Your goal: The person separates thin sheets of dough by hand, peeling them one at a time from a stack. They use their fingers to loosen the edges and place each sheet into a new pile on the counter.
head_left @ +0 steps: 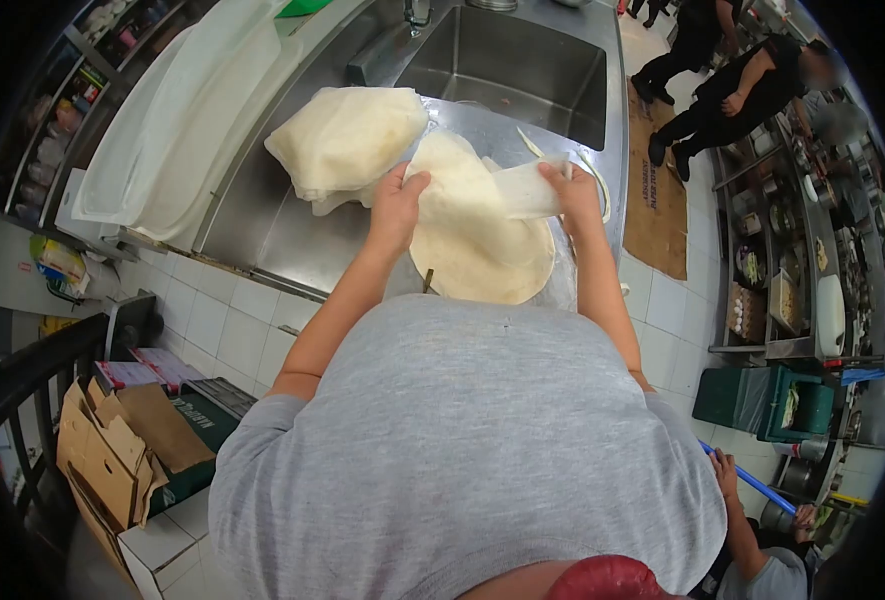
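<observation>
On the steel counter in front of me lies a stack of thin, round, pale dough sheets (492, 270). My left hand (397, 208) is closed on the edge of a raised dough sheet (452, 170) at the stack's left. Between the thumb and fingers of my right hand (574, 198) is the end of a thin, translucent dough sheet (529, 190), stretched up from the stack. A second pile of folded dough sheets (347, 140) rests left of my left hand. Narrow pale strips (530, 143) lie beyond my right hand.
Behind the stack is a steel sink basin (512, 75) with a faucet (417, 12). Large whitish plastic tubs (177, 120) lean at the left. Flattened cardboard (112, 460) stands lower left. Two people in dark clothes stand at upper right; another person holds a blue pole (752, 480).
</observation>
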### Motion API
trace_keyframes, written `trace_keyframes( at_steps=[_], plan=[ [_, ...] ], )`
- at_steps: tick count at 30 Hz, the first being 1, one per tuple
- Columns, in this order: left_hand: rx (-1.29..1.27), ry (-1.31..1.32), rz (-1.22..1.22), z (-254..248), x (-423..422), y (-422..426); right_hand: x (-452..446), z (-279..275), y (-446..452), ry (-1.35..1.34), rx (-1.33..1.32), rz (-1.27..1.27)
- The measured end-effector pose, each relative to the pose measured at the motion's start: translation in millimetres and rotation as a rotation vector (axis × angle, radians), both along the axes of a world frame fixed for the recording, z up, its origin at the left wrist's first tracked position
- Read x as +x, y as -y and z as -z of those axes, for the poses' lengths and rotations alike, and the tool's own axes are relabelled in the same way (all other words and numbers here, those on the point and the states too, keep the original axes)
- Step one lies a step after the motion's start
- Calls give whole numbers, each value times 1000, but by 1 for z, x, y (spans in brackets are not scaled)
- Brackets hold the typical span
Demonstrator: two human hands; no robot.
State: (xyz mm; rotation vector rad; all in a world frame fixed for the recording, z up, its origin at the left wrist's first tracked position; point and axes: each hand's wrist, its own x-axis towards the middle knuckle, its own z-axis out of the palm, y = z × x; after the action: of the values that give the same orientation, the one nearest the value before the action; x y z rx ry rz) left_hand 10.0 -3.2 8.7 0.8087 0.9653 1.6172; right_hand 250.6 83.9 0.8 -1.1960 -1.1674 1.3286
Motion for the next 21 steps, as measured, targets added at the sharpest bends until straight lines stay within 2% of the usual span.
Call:
trace_keyframes(
  at_steps=[6,10,12,15,18,19,21],
  plan=[
    [43,29,-120,-5,-1,5,37,3,-20,-1,54,157],
    [19,-2,-149,10,-4,10,55,-3,-34,-53,98,196],
    [-77,6,-209,28,-5,13,67,-11,-37,-65,97,230],
    [-237,-89,-233,91,-25,15,71,-38,-47,-65,110,243],
    [-454,-202,-140,104,-27,33,70,-37,-72,18,-39,-16],
    [-419,-299,-160,108,-27,34,50,-56,-62,-12,-90,-166],
    [-415,-277,-146,107,-26,36,8,-89,-49,-100,-93,-356]
  ],
)
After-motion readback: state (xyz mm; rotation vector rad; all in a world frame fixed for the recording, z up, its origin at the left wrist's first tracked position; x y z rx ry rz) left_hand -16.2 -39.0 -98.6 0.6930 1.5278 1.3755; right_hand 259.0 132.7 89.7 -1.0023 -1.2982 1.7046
